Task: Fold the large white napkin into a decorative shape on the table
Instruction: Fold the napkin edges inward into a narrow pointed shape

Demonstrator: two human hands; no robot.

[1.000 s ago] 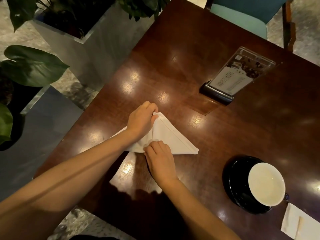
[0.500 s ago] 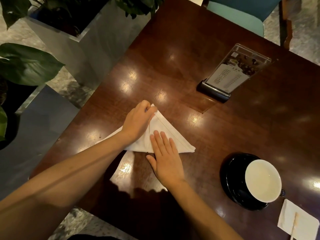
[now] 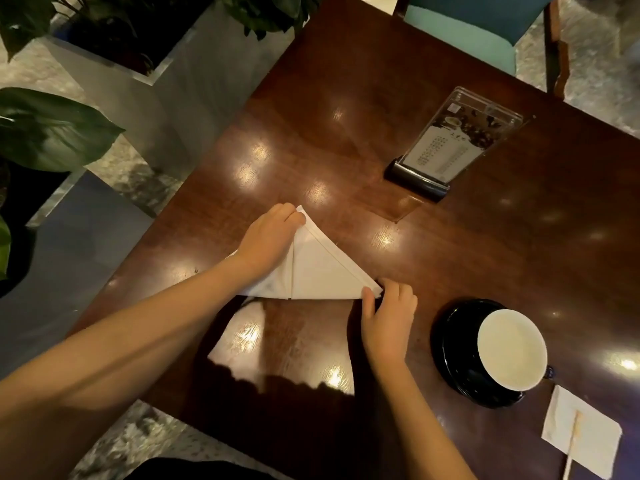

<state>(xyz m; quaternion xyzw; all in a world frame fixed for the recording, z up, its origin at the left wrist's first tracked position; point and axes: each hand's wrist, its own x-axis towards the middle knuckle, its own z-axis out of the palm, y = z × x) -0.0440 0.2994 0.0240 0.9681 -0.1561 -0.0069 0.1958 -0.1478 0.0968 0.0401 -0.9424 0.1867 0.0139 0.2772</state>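
Observation:
The white napkin (image 3: 322,271) lies on the dark wooden table (image 3: 346,116), folded into a triangle with a vertical crease down its middle and its apex pointing away from me. My left hand (image 3: 268,242) rests on the napkin's left half, fingertips pressing at the apex. My right hand (image 3: 389,311) pinches the napkin's right corner between thumb and fingers. The left corner of the napkin is hidden under my left wrist.
A white cup (image 3: 512,349) on a black saucer (image 3: 453,355) stands to the right. A small paper napkin with a wooden stick (image 3: 581,438) lies at the bottom right. A clear menu stand (image 3: 450,147) is behind. Potted plants (image 3: 45,133) and a teal chair (image 3: 467,32) border the table.
My right hand has slid from the napkin's middle to its right corner and pinched it. My left hand has stayed at the apex.

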